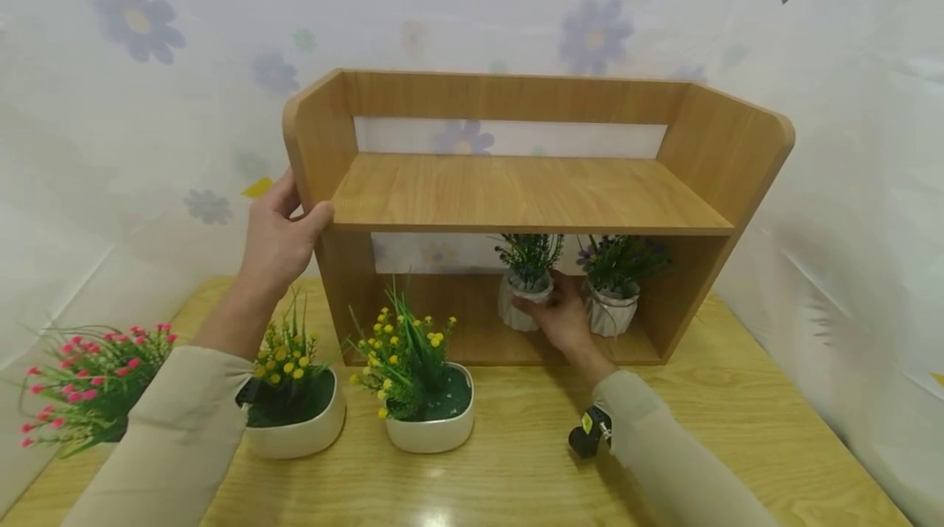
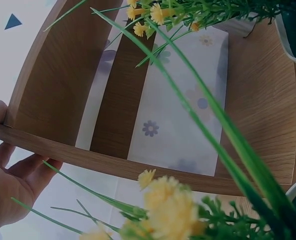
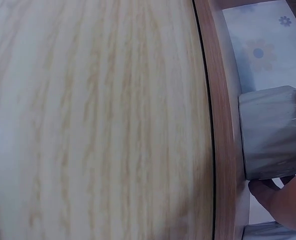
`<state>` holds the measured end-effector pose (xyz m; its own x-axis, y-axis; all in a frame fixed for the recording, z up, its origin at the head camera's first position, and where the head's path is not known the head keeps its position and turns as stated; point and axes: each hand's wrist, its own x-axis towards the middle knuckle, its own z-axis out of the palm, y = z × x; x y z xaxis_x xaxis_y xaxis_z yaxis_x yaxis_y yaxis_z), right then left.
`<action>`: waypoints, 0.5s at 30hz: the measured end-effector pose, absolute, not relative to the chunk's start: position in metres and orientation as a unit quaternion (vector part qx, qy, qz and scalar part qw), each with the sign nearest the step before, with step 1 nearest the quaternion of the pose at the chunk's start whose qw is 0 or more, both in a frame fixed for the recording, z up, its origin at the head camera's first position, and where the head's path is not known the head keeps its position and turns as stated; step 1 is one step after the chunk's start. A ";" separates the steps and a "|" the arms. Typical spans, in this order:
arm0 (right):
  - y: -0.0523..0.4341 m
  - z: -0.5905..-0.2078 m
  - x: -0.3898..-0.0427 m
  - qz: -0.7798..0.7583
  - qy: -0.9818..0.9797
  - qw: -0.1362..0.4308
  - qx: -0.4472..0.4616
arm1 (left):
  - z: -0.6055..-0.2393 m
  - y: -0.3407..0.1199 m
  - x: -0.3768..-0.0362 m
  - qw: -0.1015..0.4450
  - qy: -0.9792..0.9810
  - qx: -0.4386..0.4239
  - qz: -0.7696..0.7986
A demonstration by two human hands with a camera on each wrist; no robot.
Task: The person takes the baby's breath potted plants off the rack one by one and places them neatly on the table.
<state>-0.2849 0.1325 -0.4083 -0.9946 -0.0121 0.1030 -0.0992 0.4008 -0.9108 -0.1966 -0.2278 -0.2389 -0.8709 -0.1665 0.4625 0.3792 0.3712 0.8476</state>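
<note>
A two-tier wooden shelf (image 1: 531, 191) stands on the table. My left hand (image 1: 280, 232) grips the front edge of its left side panel, thumb in front and fingers behind. On the lower tier, my right hand (image 1: 564, 314) holds a white ribbed pot (image 1: 522, 306) with a green plant, fingers round its right side; in the right wrist view the pot (image 3: 272, 132) sits on the shelf board. Right of that hand stands a second white pot (image 1: 612, 310) with purple-flowered greenery, close to the shelf's right panel.
Two cream pots with yellow flowers, one at left (image 1: 295, 437) and one nearer the middle (image 1: 431, 433), stand on the table (image 1: 501, 461) before the shelf. Pink flowers (image 1: 88, 383) are at far left, partly behind my sleeve. A flower-patterned cloth (image 1: 457, 27) hangs behind.
</note>
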 end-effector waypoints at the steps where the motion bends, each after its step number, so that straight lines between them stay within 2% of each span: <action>1: 0.132 -0.408 -0.285 0.547 -0.836 0.040 0.034 | -0.239 -0.228 -0.197 0.246 -0.791 -0.068 -0.556; 15: 0.131 -0.403 -0.283 0.561 -0.827 0.037 0.022 | -0.239 -0.228 -0.197 0.244 -0.789 -0.066 -0.560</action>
